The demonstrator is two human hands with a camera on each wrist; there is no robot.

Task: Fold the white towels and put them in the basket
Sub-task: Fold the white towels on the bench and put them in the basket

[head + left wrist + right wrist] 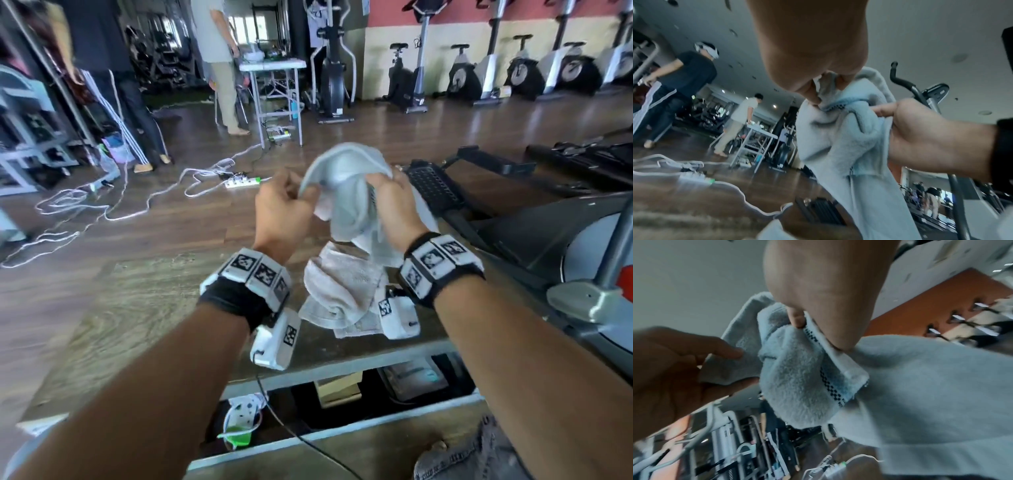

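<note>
Here both hands are raised above the table (144,308), working one white towel (346,192) between them. The left hand (282,212) pinches a bunched edge of it, thumb and fingertips (812,97) curled tight on the cloth, which the left wrist view shows plainly. The right hand (397,202) grips the other side, its thumb (797,318) pressing a hem with a dark checkered band against the fingers. The towel bulges up in a rounded hump between the two hands and its free end hangs down toward the table.

Below the hands a second white towel (339,291) lies crumpled in a heap on the table, near its front edge, and the hanging end of the held towel seems to reach it, though the head view is too blurred there to say whether they touch. A dark perforated object (431,188) stands just beyond the right hand; it may be the basket, but its shape is not clear enough to be sure.

On the wooden floor (171,212) past the table, white cables (68,205) trail to a power strip (241,181). Two people (113,68) stand at the far left beside a small white folding table (272,65), and a row of exercise bikes (513,68) lines the far wall
</note>
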